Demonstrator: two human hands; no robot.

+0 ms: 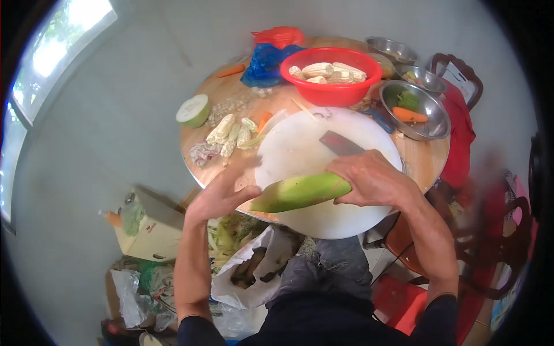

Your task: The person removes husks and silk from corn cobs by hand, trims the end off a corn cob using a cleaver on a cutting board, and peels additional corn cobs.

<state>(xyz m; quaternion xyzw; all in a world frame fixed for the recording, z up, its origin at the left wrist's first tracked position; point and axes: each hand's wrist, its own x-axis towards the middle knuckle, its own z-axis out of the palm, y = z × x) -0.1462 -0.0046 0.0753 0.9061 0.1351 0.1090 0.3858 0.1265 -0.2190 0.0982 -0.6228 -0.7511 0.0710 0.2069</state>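
A long green vegetable (pixel 301 192) is held above the front of a round white cutting board (pixel 323 222). My right hand (pixel 372 177) grips its right end. At its left end is my left hand (pixel 222 190), with the thumb by the tip and the fingers apart and blurred. A knife blade (pixel 341 144) shows over the board just beyond my right hand; its handle is hidden, and whether that hand also holds it is unclear. Peeled pale corn cobs (pixel 222 130) lie left of the board.
Behind the board, a red basin (pixel 332 95) holds more cobs. Metal bowls stand at the right, one (pixel 433 109) with a carrot. A cut green-skinned melon (pixel 193 109) sits at the left edge. An open box (pixel 153 233) and a white bag (pixel 234 285) are below the table.
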